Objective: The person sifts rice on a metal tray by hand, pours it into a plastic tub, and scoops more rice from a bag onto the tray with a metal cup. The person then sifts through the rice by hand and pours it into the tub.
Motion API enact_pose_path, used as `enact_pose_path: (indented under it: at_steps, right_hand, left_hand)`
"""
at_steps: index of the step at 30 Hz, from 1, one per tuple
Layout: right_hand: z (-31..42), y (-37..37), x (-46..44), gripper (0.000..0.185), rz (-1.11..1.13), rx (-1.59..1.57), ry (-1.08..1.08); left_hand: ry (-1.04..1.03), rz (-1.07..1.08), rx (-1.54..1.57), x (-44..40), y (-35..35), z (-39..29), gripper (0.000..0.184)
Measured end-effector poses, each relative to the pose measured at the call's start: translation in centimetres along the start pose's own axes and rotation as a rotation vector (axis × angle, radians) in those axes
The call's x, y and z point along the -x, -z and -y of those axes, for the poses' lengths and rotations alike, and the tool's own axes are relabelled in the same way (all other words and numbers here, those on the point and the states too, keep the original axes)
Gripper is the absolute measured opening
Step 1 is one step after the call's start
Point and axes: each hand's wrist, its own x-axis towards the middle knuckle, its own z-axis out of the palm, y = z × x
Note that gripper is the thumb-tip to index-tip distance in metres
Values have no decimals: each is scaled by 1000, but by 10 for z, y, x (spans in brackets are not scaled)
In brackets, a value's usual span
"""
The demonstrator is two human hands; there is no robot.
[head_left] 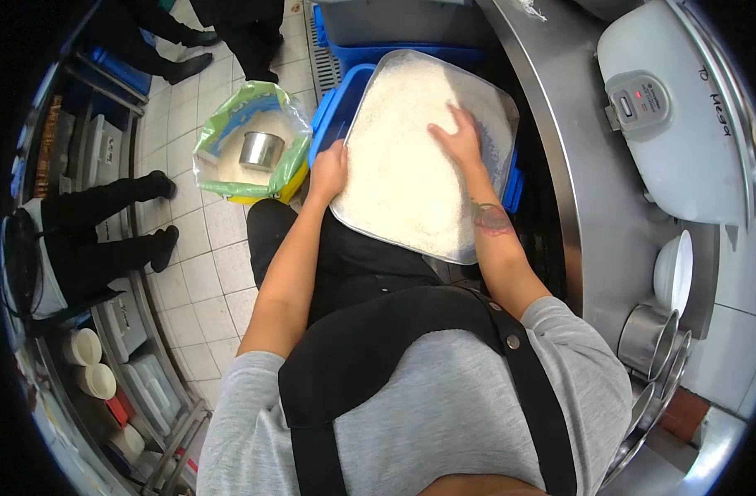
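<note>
Fingers [464, 126] over powder [394, 153], bucket [294, 183] nearby

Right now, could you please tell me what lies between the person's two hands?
In the head view, pale grainy stuff in the tray lies between the left hand and the right hand.

Left hand [330, 171] clasped an edge, right hand [459, 139] spread wide
The left arm [287, 264] reached forward, hand curled at the tray's [500, 157] left edge; the right forearm [510, 258], marked with a tattoo [492, 218], slanted across the tray's right edge, its hand palm down, thumb splayed toward the left edge
</note>
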Motion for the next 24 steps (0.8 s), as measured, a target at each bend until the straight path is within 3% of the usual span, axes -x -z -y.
enact_pose_path:
  at_steps: [4,6,10,13,16,19,23,24]
  right_hand:
    - [44,-8,32,51,222,132,281]
    - [68,8,52,39,376,123,215]
    - [52,33,52,35,441,76,35]
    - [53,65,25,36,375,-135,-450]
    - [64,88,6,42,237,-475,-373]
    - [60,90,-3,43,140,-342,-109]
    - [72,86,13,45,235,-391,-167]
    - [70,84,22,45,260,-235,-102]
  left_hand:
    - [-15,-23,0,1,1,-1,24]
    - [-30,-27,13,2,1,-1,23]
    - [-35,-13,18,1,2,-1,22]
    - [-29,-16,-3,0,2,-1,23]
    - [-18,-22,-4,2,1,-2,23]
    - [-26,-26,9,1,0,-1,23]
    - [-17,-18,20,2,2,-2,22]
    - [-20,-19,16,1,2,-1,22]
